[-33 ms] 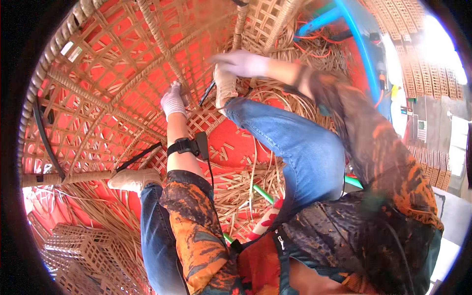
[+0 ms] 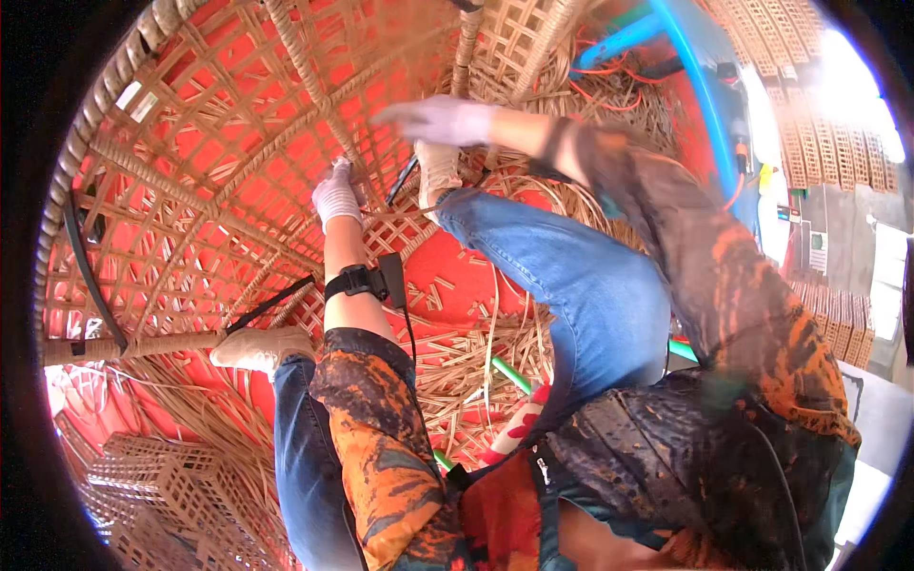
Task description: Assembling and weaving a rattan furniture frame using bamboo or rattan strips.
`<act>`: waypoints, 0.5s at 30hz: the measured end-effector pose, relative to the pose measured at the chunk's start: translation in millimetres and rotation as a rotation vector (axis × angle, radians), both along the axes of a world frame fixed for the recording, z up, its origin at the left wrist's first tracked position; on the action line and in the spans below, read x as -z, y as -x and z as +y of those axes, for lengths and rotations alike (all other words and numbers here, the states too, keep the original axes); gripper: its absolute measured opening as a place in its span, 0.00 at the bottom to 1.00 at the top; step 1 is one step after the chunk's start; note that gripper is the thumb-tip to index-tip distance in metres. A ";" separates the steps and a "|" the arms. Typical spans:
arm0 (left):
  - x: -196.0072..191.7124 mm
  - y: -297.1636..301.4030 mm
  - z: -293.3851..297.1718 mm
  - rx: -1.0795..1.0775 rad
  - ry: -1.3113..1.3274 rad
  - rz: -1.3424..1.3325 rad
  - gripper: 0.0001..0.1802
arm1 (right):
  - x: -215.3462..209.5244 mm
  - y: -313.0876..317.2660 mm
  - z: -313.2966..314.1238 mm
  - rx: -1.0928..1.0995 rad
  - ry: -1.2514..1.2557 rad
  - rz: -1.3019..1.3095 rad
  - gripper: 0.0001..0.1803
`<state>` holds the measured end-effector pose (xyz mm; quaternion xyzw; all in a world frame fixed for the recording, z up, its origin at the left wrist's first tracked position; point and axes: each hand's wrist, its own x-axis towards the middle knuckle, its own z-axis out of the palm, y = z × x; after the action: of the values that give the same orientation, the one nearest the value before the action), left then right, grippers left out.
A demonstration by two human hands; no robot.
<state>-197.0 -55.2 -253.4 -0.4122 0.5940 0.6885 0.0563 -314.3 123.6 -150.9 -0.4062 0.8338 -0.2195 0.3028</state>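
Loose cane: pale split rattan strips point(image 2: 476, 366) lie heaped below the frame, by the knees.
Left hand: white-gloved left hand point(image 2: 336, 195) rests closed on the large woven rattan lattice frame point(image 2: 219, 162), gripping a crossing of its canes.
Right hand: white-gloved right hand point(image 2: 440, 120), blurred, fingers stretched open, above the frame's upper part, beside a thick wrapped rattan post point(image 2: 464, 48).
Beyond: blue plastic hose point(image 2: 700, 86) right of the frame.

Bright orange-red floor point(image 2: 457, 276) underneath, littered with loose pale cane strips point(image 2: 476, 366). Far right, stacked woven rattan panels point(image 2: 819, 133) catch hard daylight; a blue hose point(image 2: 700, 86) curves past them.
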 end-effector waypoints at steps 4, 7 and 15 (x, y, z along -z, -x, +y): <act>-6.4 16.6 -0.1 -0.025 -0.013 -0.257 0.24 | 35.8 3.8 -66.3 -0.212 -0.071 0.097 0.22; 1.5 4.5 -7.9 -0.130 -0.128 -0.159 0.22 | 23.0 -11.8 -78.1 -0.335 -0.256 0.268 0.18; -100.1 -5.3 51.8 0.085 0.851 -0.076 0.30 | -52.9 -75.8 98.8 -0.437 -0.253 0.336 0.13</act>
<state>-191.6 -3.4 -153.3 -0.3990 0.8391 0.3634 -0.0683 -238.4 222.4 -97.9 -0.5657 0.7857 0.0269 0.2491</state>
